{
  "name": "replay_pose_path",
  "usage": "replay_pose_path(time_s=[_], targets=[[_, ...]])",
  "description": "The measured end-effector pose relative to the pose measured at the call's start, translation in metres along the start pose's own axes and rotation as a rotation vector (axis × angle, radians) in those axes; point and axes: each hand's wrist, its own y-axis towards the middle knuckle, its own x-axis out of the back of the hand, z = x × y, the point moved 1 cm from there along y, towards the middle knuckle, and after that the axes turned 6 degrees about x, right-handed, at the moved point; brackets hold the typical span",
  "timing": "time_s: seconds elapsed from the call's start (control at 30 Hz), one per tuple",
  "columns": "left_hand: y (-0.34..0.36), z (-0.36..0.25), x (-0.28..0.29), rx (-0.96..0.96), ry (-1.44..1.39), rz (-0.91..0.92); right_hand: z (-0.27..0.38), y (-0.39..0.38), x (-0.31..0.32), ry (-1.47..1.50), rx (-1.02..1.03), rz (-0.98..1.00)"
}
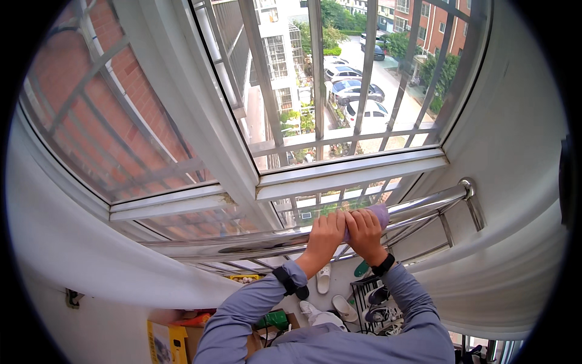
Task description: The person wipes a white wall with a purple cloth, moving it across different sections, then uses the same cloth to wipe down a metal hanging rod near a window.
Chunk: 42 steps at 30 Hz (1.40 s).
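Observation:
A purple cloth (380, 213) is wrapped over the top of a shiny metal handrail (424, 204) below the window. My right hand (366, 232) is closed over the cloth, fingers curled around the far side of the rail. Pressed right beside it, my left hand (328, 233) also curls over the rail. A strip of purple shows between the two hands, though most of what lies under the left palm is hidden. Both wrists wear black bands over grey-blue sleeves.
A white window frame (351, 171) with metal bars outside rises beyond the rail. White curtains (497, 273) hang at both sides. Below lie loose slippers (344, 308), a black shoe rack (371, 297) with shoes, and a yellow box (167, 343) at the lower left.

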Motion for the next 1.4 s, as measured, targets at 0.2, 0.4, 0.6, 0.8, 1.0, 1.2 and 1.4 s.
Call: replay_pose_path(time_s=[0.2, 0.4, 0.6, 0.8, 1.0, 1.2, 1.4], targets=[[0.002, 0.004, -0.001, -0.031, 0.004, 0.006, 0.013, 0.004, 0.001, 0.032, -0.135, -0.01], [0.01, 0.013, 0.003, 0.004, -0.252, 0.157, 0.009, 0.011, 0.004, 0.048, -0.126, 0.133], [0.033, 0.028, 0.011, 0.049, -0.437, 0.604, -0.011, 0.035, 0.016, 0.19, -0.028, 0.492], [0.049, 0.046, 0.004, 0.092, -0.553, 1.051, -0.025, 0.061, 0.014, 0.353, 0.046, 0.817], [0.029, 0.039, 0.007, 0.146, -0.444, 0.714, -0.006, 0.051, 0.019, 0.261, -0.032, 0.586], [-0.009, 0.026, 0.016, 0.138, -0.371, 0.189, 0.023, 0.023, 0.002, 0.091, -0.037, 0.236], [-0.044, 0.058, 0.031, 0.103, -0.325, -0.1, 0.074, 0.034, -0.012, 0.049, -0.028, 0.014]])
